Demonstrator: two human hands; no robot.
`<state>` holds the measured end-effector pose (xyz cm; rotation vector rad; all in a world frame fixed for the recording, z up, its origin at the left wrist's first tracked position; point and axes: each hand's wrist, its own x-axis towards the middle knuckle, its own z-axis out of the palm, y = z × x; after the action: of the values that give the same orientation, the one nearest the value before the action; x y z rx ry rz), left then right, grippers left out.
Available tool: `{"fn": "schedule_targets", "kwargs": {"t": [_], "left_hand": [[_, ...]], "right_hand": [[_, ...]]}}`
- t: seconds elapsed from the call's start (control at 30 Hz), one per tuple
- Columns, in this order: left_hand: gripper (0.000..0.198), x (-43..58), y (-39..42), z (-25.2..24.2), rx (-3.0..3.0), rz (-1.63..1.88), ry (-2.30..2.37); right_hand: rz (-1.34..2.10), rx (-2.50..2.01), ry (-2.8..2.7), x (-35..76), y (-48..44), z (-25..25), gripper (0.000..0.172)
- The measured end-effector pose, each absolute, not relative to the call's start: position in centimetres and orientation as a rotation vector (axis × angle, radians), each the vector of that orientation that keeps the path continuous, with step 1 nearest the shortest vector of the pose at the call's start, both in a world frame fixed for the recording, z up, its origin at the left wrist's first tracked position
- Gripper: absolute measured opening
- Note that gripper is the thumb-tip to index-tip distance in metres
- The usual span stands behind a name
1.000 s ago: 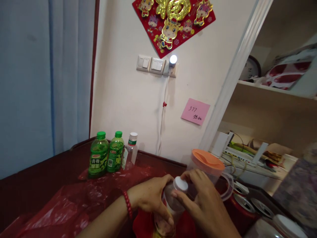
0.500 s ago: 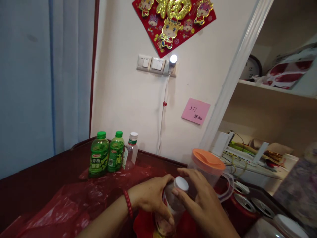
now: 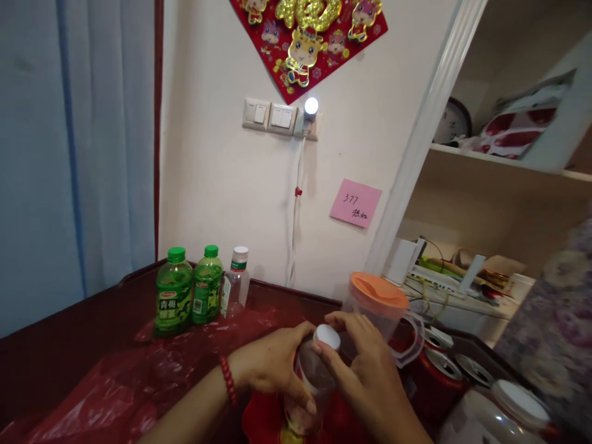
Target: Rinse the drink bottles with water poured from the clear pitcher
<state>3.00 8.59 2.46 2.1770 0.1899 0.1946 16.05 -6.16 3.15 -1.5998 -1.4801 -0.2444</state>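
A clear plastic bottle [image 3: 311, 370] with a white cap [image 3: 327, 337] stands upright in front of me, over something red [image 3: 259, 414]. My left hand [image 3: 277, 364], with a red bead bracelet [image 3: 227, 377] on its wrist, is wrapped round the bottle's body. At the top, my right hand [image 3: 354, 357] has its thumb and fingers on either side of the white cap, the thumb touching its edge. Part of the bottle's label and its far side are hidden behind my fingers.
Two green drink bottles [image 3: 173, 297] and a clear white-capped bottle [image 3: 237, 283] stand at the back left, beside a red plastic bag [image 3: 115, 382]. On the right are a pitcher with an orange lid [image 3: 378, 291], red cans [image 3: 432, 382] and a white-lidded jar [image 3: 490, 419].
The view has shifted slightly, so everything appears a little further left. My right thumb and fingers sit closer round the white cap; my left hand keeps its hold on the bottle.
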Motion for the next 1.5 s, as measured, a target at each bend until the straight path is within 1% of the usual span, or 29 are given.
{"fn": "schedule_targets", "kwargs": {"t": [0.1,0.23,0.33,0.4,0.47,0.53,0.63,0.77,0.9,0.97,1.07,1.23,1.5], "left_hand": [[0.08,3.1,8.7,2.1,2.151,0.222,0.153],[0.084,3.1,8.7,2.3,2.14,0.225,0.095],[0.081,3.0,8.5,2.6,2.069,0.185,0.072],[0.077,3.0,8.3,2.8,2.005,0.171,0.061],[0.073,3.2,7.9,3.0,1.95,0.164,0.052],[0.072,3.3,7.5,3.1,1.901,0.139,0.071],[0.075,3.3,7.0,3.4,1.884,0.099,0.13],[0.069,2.9,6.9,4.1,1.976,0.126,0.181],[0.083,2.9,7.7,4.1,1.926,0.167,0.09],[0.083,3.1,8.1,3.8,1.922,0.178,0.108],[0.076,3.6,8.5,3.3,1.972,0.215,0.176],[0.063,4.2,9.1,2.8,2.06,0.229,0.221],[0.062,4.6,9.8,1.8,2.127,0.26,0.265]], "right_hand": [[-0.213,-1.581,-1.568,15.9,-6.4,3.5,0.033],[-0.253,-1.576,-1.586,15.5,-6.3,3.5,0.025],[-0.306,-1.621,-1.534,15.3,-6.1,3.5,0.018],[-0.336,-1.674,-1.502,15.1,-6.1,3.9,0.02],[-0.364,-1.749,-1.472,14.8,-6.1,4.3,0.027],[-0.381,-1.845,-1.452,14.4,-6.2,4.6,0.03],[-0.358,-1.946,-1.449,13.9,-6.3,5.0,0.028],[-0.357,-1.94,-1.43,14.3,-7.4,6.8,0.021],[-0.442,-1.961,-1.346,16.0,-10.7,10.1,0.018],[-0.485,-2.033,-1.283,17.1,-12.5,11.3,0.015],[-0.521,-2.21,-1.198,18.9,-14.4,12.0,0.011],[-0.489,-2.529,-1.156,21.4,-14.6,11.4,0.019],[-0.386,-2.862,-1.054,23.4,-13.9,10.7,0.024]]}}
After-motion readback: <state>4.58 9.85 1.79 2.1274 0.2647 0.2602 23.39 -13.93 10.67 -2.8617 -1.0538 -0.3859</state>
